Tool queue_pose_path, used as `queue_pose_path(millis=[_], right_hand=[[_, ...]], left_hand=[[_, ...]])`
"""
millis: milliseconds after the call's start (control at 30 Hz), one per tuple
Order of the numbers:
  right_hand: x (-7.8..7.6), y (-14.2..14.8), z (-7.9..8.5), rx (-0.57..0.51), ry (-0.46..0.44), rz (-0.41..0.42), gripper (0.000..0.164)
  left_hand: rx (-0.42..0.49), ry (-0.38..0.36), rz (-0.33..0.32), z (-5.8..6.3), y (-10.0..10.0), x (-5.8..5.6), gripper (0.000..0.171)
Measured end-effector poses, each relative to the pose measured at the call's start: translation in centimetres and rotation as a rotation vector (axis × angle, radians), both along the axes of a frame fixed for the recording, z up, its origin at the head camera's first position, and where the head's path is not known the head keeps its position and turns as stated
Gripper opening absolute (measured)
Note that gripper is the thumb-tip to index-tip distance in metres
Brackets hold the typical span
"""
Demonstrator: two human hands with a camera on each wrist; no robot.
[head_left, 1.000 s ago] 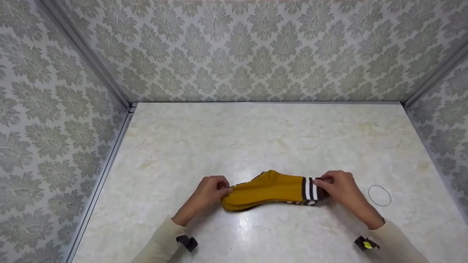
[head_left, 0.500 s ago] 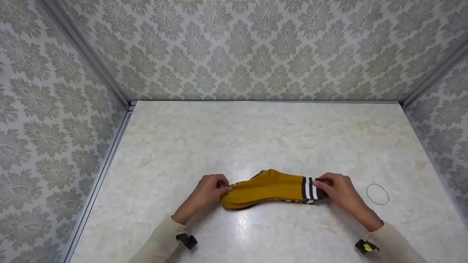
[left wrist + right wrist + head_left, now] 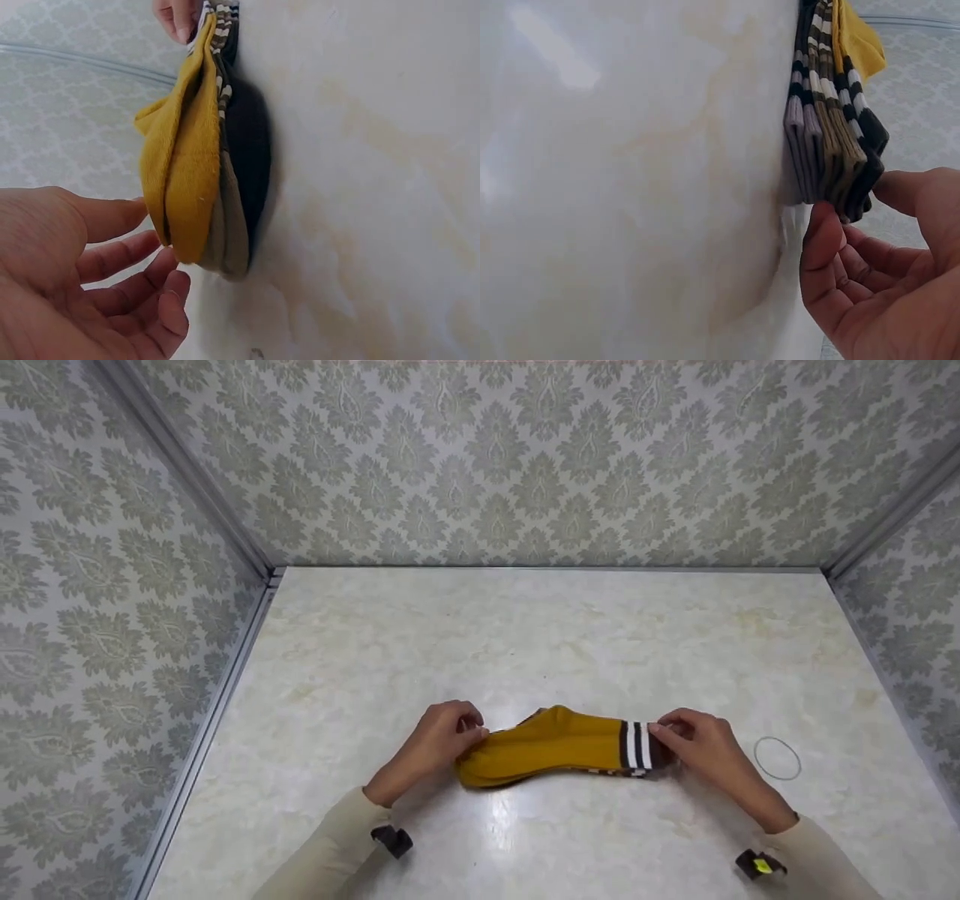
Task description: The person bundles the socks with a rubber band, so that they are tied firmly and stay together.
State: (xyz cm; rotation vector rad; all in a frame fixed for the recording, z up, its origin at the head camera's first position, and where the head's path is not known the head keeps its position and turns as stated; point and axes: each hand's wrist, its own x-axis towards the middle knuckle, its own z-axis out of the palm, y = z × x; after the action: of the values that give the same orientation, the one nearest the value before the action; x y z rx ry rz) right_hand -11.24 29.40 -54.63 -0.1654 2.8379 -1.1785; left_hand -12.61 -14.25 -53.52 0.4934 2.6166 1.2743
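Note:
A flat stack of socks lies on the table, a mustard-yellow pair point(image 3: 540, 746) with white-striped dark cuffs on top. Beneath it, the left wrist view shows an olive-brown sock point(image 3: 234, 217) and a dark navy sock point(image 3: 251, 142). My left hand point(image 3: 442, 739) is at the toe end, its thumb touching the yellow edge and its fingers loosely bent beside the toe. At the opposite end my right hand point(image 3: 701, 742) pinches the cuffs point(image 3: 840, 142), thumb on the upper side and forefinger at the lower edge.
A thin pale green elastic ring point(image 3: 778, 758) lies on the marbled white table point(image 3: 562, 630), right of my right hand. Patterned wall panels point(image 3: 495, 465) with grey metal edging enclose the back and sides. Each sleeve has a black strap point(image 3: 392, 841) near the wrist.
My left hand has shifted slightly up and right along the toe edge, its thumb now at the upper edge. My right thumb has moved slightly on the cuff; the stack stays nearly in place.

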Motion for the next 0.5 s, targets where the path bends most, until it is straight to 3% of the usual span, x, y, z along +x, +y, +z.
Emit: queue_pose_path(millis=[167,500], right_hand=[[0.0,0.9,0.4,-0.004,0.009,-0.021,0.024],[0.1,3.5,0.6,-0.046,0.059,-0.07,0.028]], left_hand=[[-0.019,0.027,-0.034,0.7,1.6,-0.7,0.008],[-0.028,0.077,-0.139,1.7,4.6,-2.2,0.027]])
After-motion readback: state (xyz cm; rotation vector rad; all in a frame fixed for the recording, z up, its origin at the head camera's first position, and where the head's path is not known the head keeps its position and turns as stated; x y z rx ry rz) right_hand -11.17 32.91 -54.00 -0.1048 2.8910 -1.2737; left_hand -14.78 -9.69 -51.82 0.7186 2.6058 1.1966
